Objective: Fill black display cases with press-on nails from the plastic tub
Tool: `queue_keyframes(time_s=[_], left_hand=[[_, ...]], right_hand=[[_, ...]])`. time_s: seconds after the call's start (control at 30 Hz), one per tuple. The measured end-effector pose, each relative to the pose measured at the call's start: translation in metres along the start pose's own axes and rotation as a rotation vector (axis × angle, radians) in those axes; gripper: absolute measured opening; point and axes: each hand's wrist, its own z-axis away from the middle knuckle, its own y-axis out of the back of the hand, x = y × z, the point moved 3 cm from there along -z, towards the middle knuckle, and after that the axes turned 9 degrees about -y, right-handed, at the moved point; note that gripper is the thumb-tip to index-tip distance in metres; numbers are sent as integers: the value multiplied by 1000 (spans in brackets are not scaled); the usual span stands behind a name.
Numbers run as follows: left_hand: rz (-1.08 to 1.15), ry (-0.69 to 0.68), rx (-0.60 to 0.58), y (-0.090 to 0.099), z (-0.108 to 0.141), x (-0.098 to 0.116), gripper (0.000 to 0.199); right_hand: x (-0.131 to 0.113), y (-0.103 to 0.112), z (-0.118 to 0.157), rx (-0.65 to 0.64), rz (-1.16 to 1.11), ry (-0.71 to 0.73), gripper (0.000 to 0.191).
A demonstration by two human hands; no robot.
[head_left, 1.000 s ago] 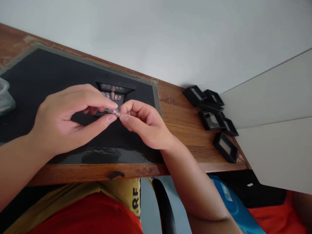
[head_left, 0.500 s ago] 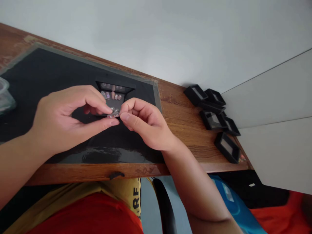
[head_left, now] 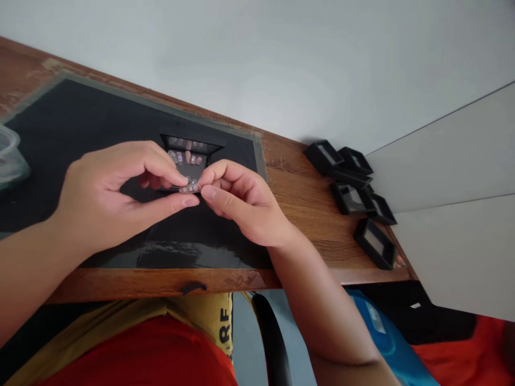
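Observation:
Between my two hands is a small pinkish press-on nail [head_left: 189, 188] with tiny pale decorations. My left hand [head_left: 116, 187] pinches it between thumb and forefinger. At its right end the thumb and forefinger of my right hand [head_left: 241, 201] are closed on its tip. Just behind them lies an open black box [head_left: 197, 170] with a shiny raised lid [head_left: 192, 143]. A row of press-on nails [head_left: 188, 157] sits along the far side of that box, and the lid mirrors them. My fingers hide its near part, where more nails partly show.
A black mat [head_left: 100, 118] is taped to the wooden table [head_left: 298, 182]. Several black boxes with clear windows [head_left: 374, 242] stand in a cluster at the right. A clear plastic container [head_left: 12, 158] is at the left edge. A pale wall [head_left: 257, 64] rises behind.
The nail has tilted slightly, so its decorated face shows more. Both hands keep nearly the same position, and the whole view has shifted a little.

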Motion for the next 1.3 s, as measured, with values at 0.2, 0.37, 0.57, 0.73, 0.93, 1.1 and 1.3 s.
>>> queue_keyframes(time_s=[0.2,0.37,0.57,0.73,0.93,1.1,1.3], left_hand=[[-5,-24,-7,0,-1,1,16],[-17,-36,-6,2,-2,2,15],[-28,-46,-50,1,-5,6,11],[-4,0,-44,0,-5,7,10],[-9,-26,-11,1,-3,4,9],[-10,-10,-6,1,-3,5,9],[-10,-26,-7,1,-3,4,11]], right_hand=[[2,3,1,-5,15,7,34],[-1,4,2,5,0,26,28],[0,2,1,-7,7,-25,32],[2,1,-1,-34,-51,-43,34],[4,4,-3,-41,-38,-13,33],[3,7,-3,-70,-18,11,24],[3,8,-2,-68,-6,-16,25]])
